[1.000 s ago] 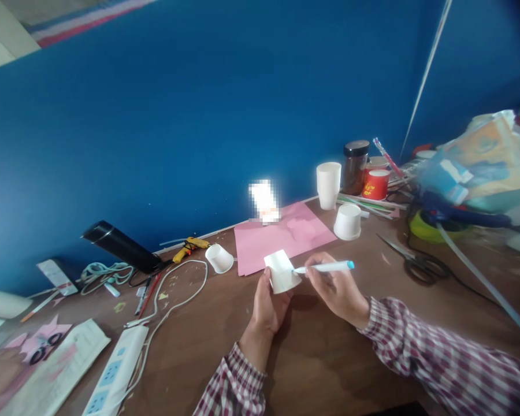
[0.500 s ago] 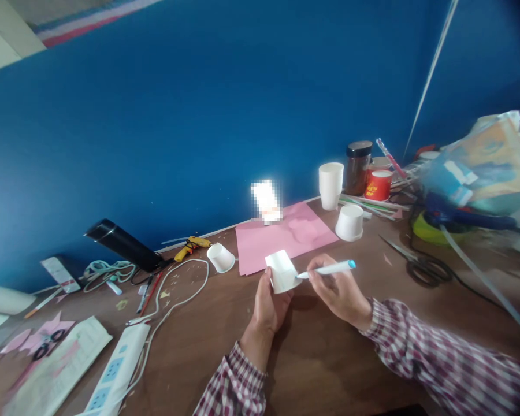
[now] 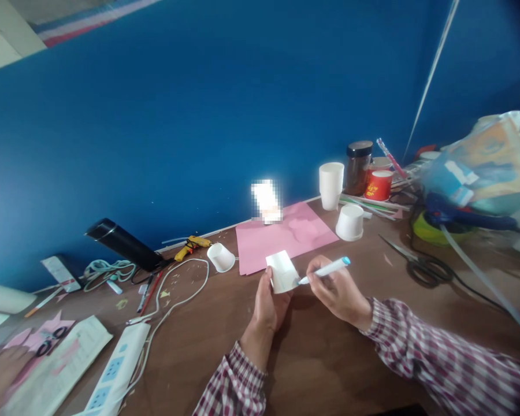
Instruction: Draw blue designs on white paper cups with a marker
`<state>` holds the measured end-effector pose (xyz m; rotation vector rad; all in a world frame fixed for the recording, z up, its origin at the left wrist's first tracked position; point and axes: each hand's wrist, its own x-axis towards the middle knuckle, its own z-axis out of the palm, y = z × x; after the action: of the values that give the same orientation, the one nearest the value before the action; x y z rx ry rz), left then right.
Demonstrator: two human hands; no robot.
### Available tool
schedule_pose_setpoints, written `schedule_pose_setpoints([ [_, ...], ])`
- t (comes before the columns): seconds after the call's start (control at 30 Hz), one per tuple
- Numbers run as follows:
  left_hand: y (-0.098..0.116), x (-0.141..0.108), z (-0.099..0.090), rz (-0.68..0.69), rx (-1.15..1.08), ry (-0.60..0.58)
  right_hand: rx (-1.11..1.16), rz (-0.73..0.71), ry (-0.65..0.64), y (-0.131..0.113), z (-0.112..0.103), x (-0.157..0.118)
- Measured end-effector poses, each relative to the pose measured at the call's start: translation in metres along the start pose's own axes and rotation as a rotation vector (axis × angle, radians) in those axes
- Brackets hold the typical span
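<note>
My left hand (image 3: 268,303) is closed around a white paper cup (image 3: 282,271), holding it tilted above the brown table (image 3: 329,364). Between the fingers of my right hand (image 3: 335,289) is a white marker (image 3: 329,268) with a light blue end. Its tip is at the lower right side of the cup, seemingly touching it. Behind the cup lie pink paper sheets (image 3: 260,240). Another white cup (image 3: 221,257) rests tilted to the left, and one more stands upside down (image 3: 350,223) to the right.
Scissors (image 3: 420,266) lie to the right, near a plastic bag (image 3: 481,167). Stacked cups (image 3: 331,185) and a dark jar (image 3: 359,167) stand at the back. On the left are a power strip (image 3: 117,370), a yellow glue gun (image 3: 193,247) and another person's hand (image 3: 2,372).
The marker has tipped slightly and its tip has moved a little down along the cup's side. Another person's hand has come in at the lower left. My left hand has barely moved.
</note>
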<state>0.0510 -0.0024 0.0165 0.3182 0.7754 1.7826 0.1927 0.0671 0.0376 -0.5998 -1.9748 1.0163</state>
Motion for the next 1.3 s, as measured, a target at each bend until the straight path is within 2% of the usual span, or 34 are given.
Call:
schedule_pose_setpoints([
  [0.07, 0.000, 0.000, 0.001, 0.001, 0.003, 0.012, -0.002, -0.004, 0.030, 0.000, 0.000, 0.000],
  [0.2, 0.001, -0.001, 0.005, -0.007, 0.021, 0.045, 0.050, 0.013, 0.181, 0.001, 0.000, -0.001],
  [0.27, 0.001, -0.001, 0.005, -0.015, 0.022, 0.044, 0.071, -0.001, 0.206, 0.001, 0.000, -0.002],
  [0.43, 0.000, 0.000, 0.003, -0.005, -0.031, 0.084, -0.003, -0.117, 0.197, -0.002, -0.002, -0.002],
  [0.63, -0.001, 0.002, 0.002, 0.035, -0.044, 0.109, 0.021, -0.075, 0.199, 0.004, 0.002, -0.002],
  [0.9, 0.001, 0.001, 0.005, 0.028, -0.003, 0.033, 0.039, -0.080, 0.177, 0.008, 0.003, -0.003],
  [1.3, -0.001, 0.004, -0.003, 0.032, 0.035, 0.073, 0.078, -0.085, 0.205, 0.009, 0.005, -0.002],
])
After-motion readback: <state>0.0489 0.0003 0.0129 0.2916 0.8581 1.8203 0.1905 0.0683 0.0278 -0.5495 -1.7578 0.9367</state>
